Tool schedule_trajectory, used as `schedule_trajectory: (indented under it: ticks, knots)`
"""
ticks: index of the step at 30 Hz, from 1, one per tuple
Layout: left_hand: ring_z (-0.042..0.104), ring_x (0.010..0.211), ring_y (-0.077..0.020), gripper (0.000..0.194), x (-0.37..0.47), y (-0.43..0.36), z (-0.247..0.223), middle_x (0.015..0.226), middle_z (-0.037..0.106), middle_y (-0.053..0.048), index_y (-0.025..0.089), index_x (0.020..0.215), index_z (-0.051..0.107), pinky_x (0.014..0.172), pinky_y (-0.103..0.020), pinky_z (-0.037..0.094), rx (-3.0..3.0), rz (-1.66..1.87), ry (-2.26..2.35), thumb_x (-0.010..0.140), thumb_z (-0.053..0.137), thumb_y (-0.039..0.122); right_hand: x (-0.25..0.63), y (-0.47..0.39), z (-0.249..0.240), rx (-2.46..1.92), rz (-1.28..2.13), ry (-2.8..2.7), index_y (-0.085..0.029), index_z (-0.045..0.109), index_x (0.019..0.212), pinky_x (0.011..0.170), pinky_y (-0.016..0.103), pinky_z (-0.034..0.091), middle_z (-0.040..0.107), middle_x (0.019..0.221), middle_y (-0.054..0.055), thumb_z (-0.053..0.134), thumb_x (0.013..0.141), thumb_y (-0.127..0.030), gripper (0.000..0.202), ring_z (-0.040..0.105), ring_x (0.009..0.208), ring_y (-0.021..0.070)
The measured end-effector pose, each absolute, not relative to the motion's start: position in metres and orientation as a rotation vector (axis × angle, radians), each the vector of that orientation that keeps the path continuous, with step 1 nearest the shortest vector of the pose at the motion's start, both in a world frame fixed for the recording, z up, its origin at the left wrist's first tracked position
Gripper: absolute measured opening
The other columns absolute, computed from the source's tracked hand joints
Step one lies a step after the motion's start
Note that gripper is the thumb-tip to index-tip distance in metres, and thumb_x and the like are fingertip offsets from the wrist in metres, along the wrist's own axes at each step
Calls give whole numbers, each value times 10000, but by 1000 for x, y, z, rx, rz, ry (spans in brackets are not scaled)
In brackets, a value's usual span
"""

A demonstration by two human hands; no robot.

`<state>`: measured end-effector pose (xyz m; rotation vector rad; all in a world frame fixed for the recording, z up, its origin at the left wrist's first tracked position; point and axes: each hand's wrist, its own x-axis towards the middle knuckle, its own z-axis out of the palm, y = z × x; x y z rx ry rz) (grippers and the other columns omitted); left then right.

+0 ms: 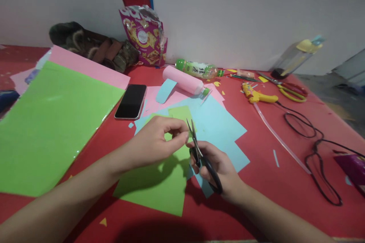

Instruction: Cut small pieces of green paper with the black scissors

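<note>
My right hand [218, 167] grips a pair of black-handled scissors [207, 167], blades slightly apart and pointing away from me. Just left of the blades is my left hand [162, 136], thumb and fingertips pinched together; whatever sits between them is too small to make out. Beneath both hands lie green paper [154, 188] and cut sheets of light blue paper [219, 125]. A bottle wrapped in pink paper [182, 79] rests on its side beyond them, a blue paper strip [166, 91] against it.
A phone [131, 101] and large green sheets [57, 121] lie to the left. On the right are a yellow glue gun [259, 95] with its cord, and yellow-handled scissors [291, 93]. A snack bag [145, 36], a green-labelled bottle [196, 68] and a clear bottle [296, 59] line the wall.
</note>
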<state>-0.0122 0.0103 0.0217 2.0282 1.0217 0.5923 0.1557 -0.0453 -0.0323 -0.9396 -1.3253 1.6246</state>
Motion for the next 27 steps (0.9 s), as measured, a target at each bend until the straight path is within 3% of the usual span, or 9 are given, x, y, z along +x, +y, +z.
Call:
schedule_trajectory:
  ticks: [9, 17, 22, 27]
  knots:
    - [414, 503, -73, 190, -15, 15, 25, 520, 470, 45, 148, 574, 507, 499, -164, 323, 2026, 527, 999, 746, 429, 169, 154, -44, -34, -985, 1638, -1276, -197, 520, 967, 512, 250, 348, 489, 695, -2, 636, 605, -502, 487, 428, 585, 108]
    - [401, 494, -74, 191, -16, 18, 24, 518, 467, 39, 146, 568, 507, 487, -163, 319, 2034, 512, 1017, 736, 429, 194, 151, -41, -34, -1068, 1660, -1151, -203, 514, 910, 497, 257, 382, 497, 602, -36, 682, 591, -391, 406, 449, 511, 97]
    - [378, 484, -73, 186, -15, 17, 17, 505, 422, 38, 145, 564, 495, 479, -169, 292, 2092, 257, 881, 725, 405, 158, 151, -39, -32, -1025, 1591, -1103, -221, 451, 913, 509, 244, 401, 479, 686, -27, 723, 536, -394, 497, 485, 581, 109]
    - [305, 459, -67, 171, -11, 12, 9, 485, 322, 49, 151, 519, 411, 461, -186, 247, 2133, 67, 687, 678, 375, 99, 150, -39, -27, -1040, 1594, -1099, -230, 392, 876, 577, 239, 423, 470, 736, -31, 696, 586, -236, 420, 513, 655, 103]
